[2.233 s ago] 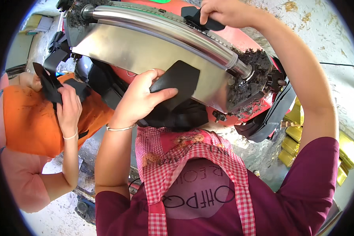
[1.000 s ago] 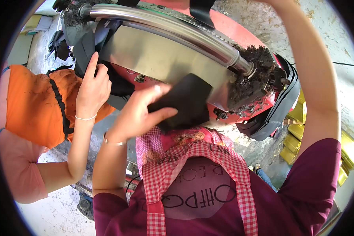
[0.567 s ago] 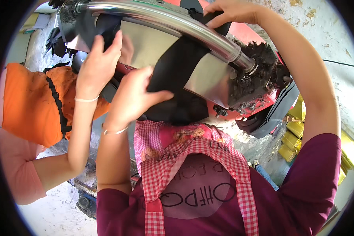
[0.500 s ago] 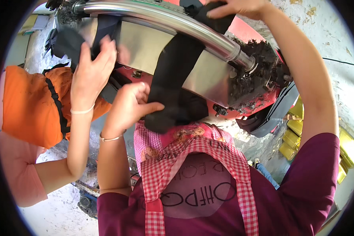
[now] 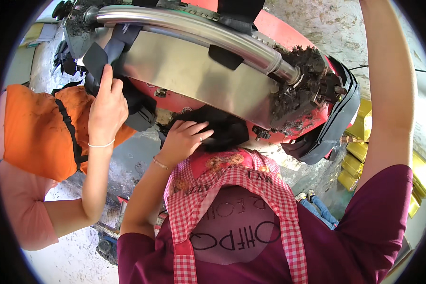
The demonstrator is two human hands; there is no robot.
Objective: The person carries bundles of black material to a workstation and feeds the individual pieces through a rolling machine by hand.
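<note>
My left hand (image 5: 184, 142) rests on a heap of black sheet pieces (image 5: 222, 128) hanging along the near side of the machine, just in front of my apron. Its fingers lie loosely apart over the black material; the thumb is hidden. My right arm (image 5: 390, 94) stretches up past the top edge, so the right hand is out of sight. A silver roller (image 5: 189, 23) spans the machine above a shiny metal plate (image 5: 175, 61). From under the roller a short black piece (image 5: 225, 57) pokes out onto the plate. Another black piece (image 5: 241, 13) lies behind the roller.
At the left, a co-worker's hand (image 5: 108, 111) pinches a black strip (image 5: 95, 59) by the plate's left end. That person wears an orange apron (image 5: 38, 128). Dark scraps (image 5: 303, 71) coat the roller's right mount. Black sheets (image 5: 336, 113) hang at the right, near yellow packages (image 5: 357, 156).
The long black piece over the plate has come down to the near heap, and my left hand moved right onto it. My right hand left the top edge. A new piece shows under the roller.
</note>
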